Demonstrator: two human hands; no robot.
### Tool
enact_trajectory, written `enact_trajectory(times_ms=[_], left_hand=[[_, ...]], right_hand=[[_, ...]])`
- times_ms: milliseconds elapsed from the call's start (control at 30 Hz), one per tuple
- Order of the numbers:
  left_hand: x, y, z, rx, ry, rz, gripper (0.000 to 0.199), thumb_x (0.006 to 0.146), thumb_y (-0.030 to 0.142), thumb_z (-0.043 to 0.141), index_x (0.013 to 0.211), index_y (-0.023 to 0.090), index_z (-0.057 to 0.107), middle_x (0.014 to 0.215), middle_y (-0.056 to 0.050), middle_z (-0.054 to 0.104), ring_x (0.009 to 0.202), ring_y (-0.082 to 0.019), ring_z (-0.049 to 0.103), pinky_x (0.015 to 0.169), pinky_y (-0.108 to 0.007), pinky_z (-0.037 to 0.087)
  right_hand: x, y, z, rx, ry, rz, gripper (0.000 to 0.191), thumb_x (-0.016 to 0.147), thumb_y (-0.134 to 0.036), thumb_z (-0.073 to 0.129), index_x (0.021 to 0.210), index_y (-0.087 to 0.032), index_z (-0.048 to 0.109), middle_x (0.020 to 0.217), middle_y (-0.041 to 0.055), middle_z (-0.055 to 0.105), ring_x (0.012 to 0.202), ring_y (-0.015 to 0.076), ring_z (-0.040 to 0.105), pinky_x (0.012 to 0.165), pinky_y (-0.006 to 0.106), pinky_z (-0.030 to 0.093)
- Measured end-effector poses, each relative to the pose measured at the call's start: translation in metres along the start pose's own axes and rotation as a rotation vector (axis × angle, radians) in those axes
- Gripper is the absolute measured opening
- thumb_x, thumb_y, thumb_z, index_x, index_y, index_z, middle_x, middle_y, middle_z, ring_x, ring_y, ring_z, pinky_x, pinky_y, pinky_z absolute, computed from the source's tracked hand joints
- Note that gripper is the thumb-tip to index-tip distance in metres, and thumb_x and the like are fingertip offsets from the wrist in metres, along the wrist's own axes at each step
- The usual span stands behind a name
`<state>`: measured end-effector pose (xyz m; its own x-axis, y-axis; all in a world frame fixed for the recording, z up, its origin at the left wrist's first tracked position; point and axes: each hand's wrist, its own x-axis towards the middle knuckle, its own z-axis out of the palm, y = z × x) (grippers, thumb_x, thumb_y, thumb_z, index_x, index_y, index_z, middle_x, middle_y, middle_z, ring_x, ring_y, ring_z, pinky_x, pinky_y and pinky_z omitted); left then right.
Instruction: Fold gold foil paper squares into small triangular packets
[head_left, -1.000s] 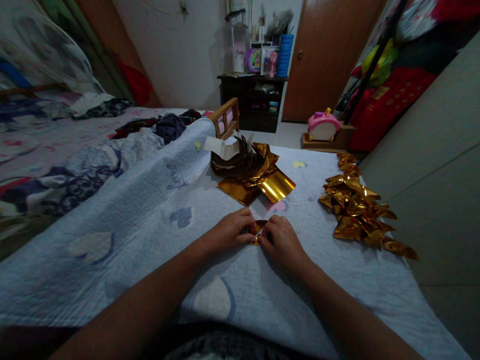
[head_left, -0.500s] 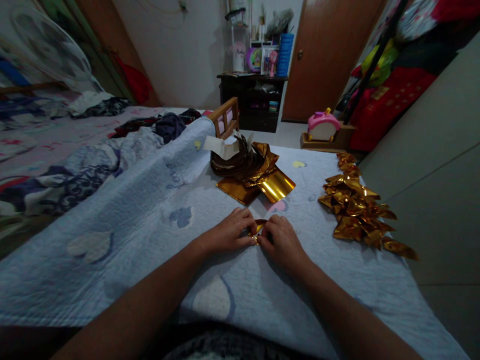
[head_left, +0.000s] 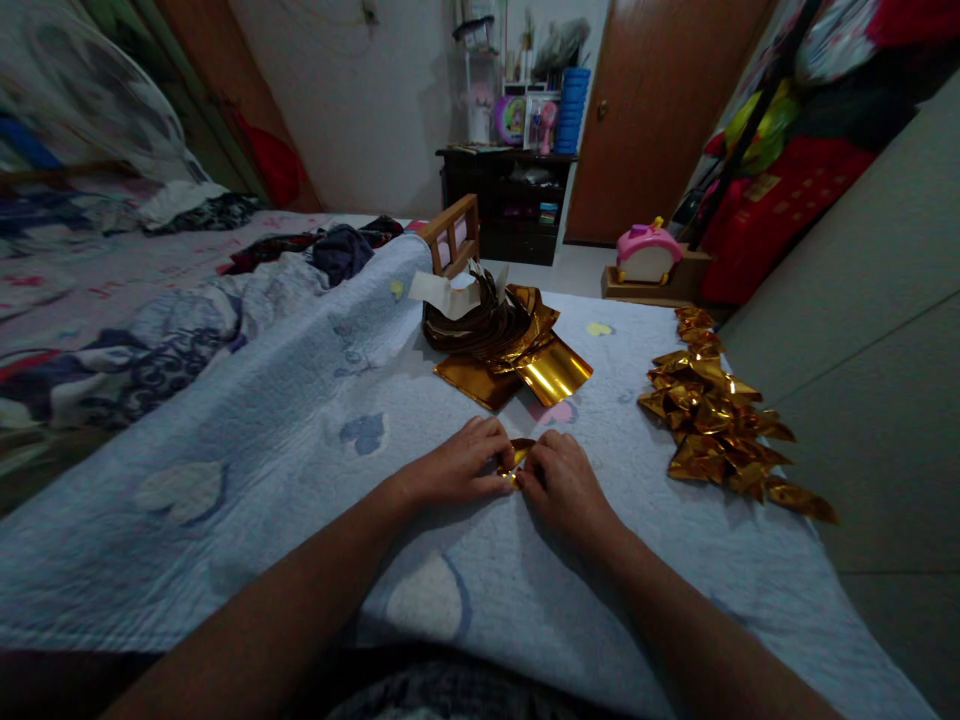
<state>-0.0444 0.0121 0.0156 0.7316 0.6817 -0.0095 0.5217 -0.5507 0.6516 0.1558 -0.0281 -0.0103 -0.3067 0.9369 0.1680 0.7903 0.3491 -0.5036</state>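
Observation:
A small piece of gold foil paper (head_left: 517, 455), partly folded, is pinched between my two hands just above the quilt. My left hand (head_left: 469, 462) grips its left side with thumb and fingers closed. On its right side, my right hand (head_left: 564, 478) pinches it the same way. My fingers hide much of the foil. Just beyond my hands lies a fanned stack of gold foil paper sheets (head_left: 555, 370), with dark curled edges and a pale sheet on top. Off to the right is a heap of folded gold foil pieces (head_left: 709, 415).
A pale blue quilt (head_left: 300, 500) with heart shapes lies under everything. A wooden rail (head_left: 452, 238) stands at its far edge. Crumpled clothes (head_left: 341, 250) lie to the left. Beyond are a dark cabinet (head_left: 517, 205) and a pink toy (head_left: 649, 252). A pale panel (head_left: 862, 370) borders the right.
Both hands stay in nearly the same place, pinching the foil. The glint on the foil between the fingers shifts slightly. The stack and heap lie as before.

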Motion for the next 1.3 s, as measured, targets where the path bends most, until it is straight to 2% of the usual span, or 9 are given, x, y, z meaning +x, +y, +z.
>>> enact_trajectory(times_ms=[400,600,1100,1300], left_hand=[[0.000,-0.003,0.004,0.019,0.020,0.023,0.013,0.089,0.026,0.069,0.096,0.020,0.059,0.106,-0.005,0.056,0.107,-0.023,0.048,0.093,-0.035,0.041],[0.003,0.001,0.005,0.032,0.012,-0.016,0.012,0.092,0.030,0.065,0.092,0.020,0.058,0.103,-0.005,0.056,0.104,-0.023,0.048,0.092,-0.035,0.041],[0.003,0.002,0.006,0.080,-0.012,-0.022,0.016,0.092,0.033,0.066,0.094,0.021,0.056,0.104,-0.005,0.055,0.103,-0.024,0.047,0.090,-0.035,0.041],[0.004,0.000,0.007,0.096,-0.003,-0.018,0.019,0.091,0.033,0.069,0.094,0.020,0.055,0.104,-0.005,0.055,0.102,-0.024,0.047,0.090,-0.036,0.041]], right_hand=[[-0.001,0.002,0.002,0.012,0.027,-0.006,0.009,0.087,-0.016,0.062,0.079,-0.020,0.060,0.089,0.0062,0.059,0.088,0.0234,0.051,0.078,0.035,0.037],[-0.002,0.002,0.003,0.002,0.037,-0.020,0.007,0.087,-0.014,0.060,0.083,-0.020,0.058,0.091,0.0064,0.059,0.088,0.0236,0.051,0.077,0.036,0.037],[-0.006,-0.013,-0.005,-0.157,-0.029,-0.011,0.003,0.092,-0.022,0.062,0.090,-0.020,0.062,0.099,0.0101,0.060,0.092,0.0269,0.050,0.079,0.039,0.036],[-0.007,-0.014,-0.008,-0.237,-0.011,0.006,0.011,0.091,-0.030,0.064,0.098,-0.021,0.062,0.101,0.0115,0.060,0.094,0.0299,0.050,0.078,0.040,0.036]])
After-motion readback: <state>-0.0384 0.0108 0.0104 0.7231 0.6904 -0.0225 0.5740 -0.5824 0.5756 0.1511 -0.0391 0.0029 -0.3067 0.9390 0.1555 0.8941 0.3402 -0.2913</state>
